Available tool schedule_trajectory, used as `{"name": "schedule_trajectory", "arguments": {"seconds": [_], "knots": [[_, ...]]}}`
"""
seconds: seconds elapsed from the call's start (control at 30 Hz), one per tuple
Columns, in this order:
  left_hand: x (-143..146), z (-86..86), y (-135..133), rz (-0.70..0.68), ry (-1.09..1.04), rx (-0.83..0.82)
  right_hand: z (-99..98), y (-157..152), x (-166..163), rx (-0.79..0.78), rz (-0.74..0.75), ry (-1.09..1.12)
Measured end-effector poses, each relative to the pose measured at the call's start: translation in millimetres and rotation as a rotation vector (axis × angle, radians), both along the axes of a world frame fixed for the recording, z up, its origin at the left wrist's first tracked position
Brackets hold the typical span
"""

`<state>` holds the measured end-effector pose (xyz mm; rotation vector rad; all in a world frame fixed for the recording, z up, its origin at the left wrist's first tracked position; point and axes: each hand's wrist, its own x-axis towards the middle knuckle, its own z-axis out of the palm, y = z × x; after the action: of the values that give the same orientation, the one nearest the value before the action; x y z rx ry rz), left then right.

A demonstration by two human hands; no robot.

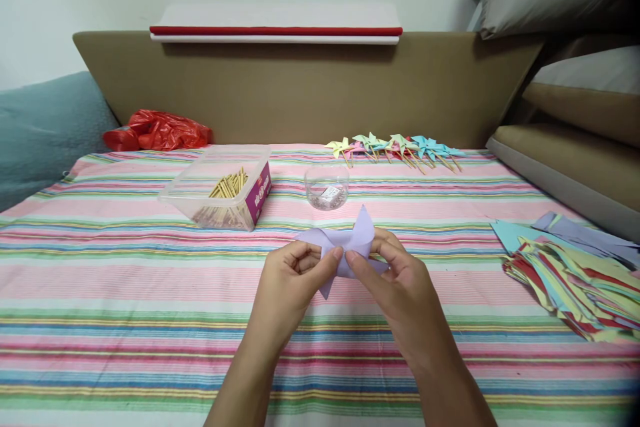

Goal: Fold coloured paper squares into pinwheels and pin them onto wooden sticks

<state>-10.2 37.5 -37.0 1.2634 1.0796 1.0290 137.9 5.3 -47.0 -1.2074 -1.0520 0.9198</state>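
Observation:
A lilac paper pinwheel is held above the striped cloth, its pointed blades spread around a folded middle. My left hand pinches it from the left, thumb pressed near the centre. From the other side my right hand grips it too, its thumb close to the left one. Fingers behind the paper are partly hidden. Beyond the hands stands a round clear dish with small shiny pieces and a white label inside. To its left is a clear plastic box of short wooden sticks.
Several finished pinwheels on sticks lie at the back right. Stacked coloured paper pieces are on the right, by the cushions. A red plastic bag sits at the back left, near a blue cushion.

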Motion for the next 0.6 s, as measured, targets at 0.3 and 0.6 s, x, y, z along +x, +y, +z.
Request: {"name": "schedule_trajectory", "arguments": {"seconds": [0.3,0.6], "knots": [[-4,2.2,3,-0.038,-0.101,-0.018,-3.7,1,-1,-0.025,0.005,-0.018],[-14,0.8,6,-0.149,0.013,0.012,-2.4,0,-1,-0.048,0.039,-0.047]]}}
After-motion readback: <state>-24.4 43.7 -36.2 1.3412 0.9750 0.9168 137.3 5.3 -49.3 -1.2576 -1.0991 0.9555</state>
